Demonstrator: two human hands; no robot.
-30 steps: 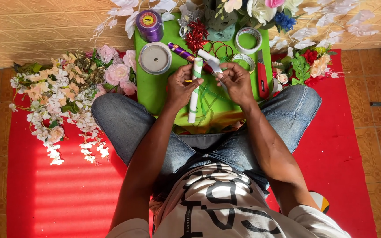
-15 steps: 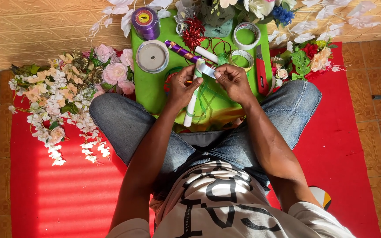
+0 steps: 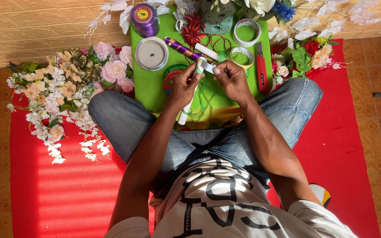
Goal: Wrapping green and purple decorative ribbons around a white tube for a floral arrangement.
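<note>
I sit cross-legged on a red mat with a green board [image 3: 148, 86] in front of my knees. My left hand [image 3: 182, 86] grips a white stick [image 3: 185, 113] whose upper end is wrapped in green tape. My right hand [image 3: 231, 79] pinches the loose white end of the tape [image 3: 207, 66] right beside the top of the stick. Thin green ribbon [image 3: 208, 94] trails down under both hands onto the board.
On the board lie a purple spool [image 3: 144, 20], a white tape roll [image 3: 151, 53], two tape rings [image 3: 247, 31], a purple wrapped stick [image 3: 181, 48], a red bow [image 3: 193, 28] and a red cutter [image 3: 262, 70]. Artificial flowers [image 3: 62, 94] lie left; more flowers [image 3: 307, 55] lie right.
Both hands and the stick stay in the same place over the board. My right hand has shifted its pinch on the tape end slightly; the view is steadier.
</note>
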